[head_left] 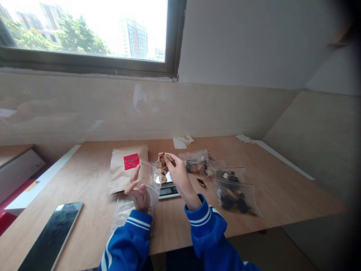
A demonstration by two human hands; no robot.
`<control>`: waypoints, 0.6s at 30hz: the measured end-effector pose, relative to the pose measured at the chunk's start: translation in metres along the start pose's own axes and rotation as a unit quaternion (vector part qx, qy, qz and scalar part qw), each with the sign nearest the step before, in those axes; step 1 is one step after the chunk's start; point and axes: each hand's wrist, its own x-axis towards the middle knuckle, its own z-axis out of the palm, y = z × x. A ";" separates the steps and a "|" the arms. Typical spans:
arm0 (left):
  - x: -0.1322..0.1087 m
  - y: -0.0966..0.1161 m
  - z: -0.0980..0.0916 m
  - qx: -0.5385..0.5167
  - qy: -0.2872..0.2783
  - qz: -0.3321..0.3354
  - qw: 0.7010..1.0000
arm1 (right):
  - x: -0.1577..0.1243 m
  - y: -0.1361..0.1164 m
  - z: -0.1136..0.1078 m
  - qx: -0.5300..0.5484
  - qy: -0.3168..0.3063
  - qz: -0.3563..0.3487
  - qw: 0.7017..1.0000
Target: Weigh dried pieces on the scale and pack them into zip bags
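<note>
L hand (138,194) clamped on near-empty clear plastic zip bag (149,178) | R hand (176,171) pinching brown dried pieces (163,164) | filled clear zip bags (232,195) lie to R

Counting up: one bare left hand (137,192), one bare right hand (177,174), one clump of dried brown pieces (162,165), one clear plastic zip bag (149,180), three similar bags (235,195), one brown paper envelope (126,169), one digital scale (168,191).
</note>
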 end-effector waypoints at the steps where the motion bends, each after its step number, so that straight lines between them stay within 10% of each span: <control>1: 0.001 0.001 0.000 -0.011 -0.007 0.003 1.000 | -0.003 -0.005 0.004 -0.009 -0.024 0.010 1.000; 18: 0.003 0.007 0.005 -0.072 0.001 -0.006 0.997 | -0.015 -0.016 0.019 -0.196 -0.119 -0.046 0.972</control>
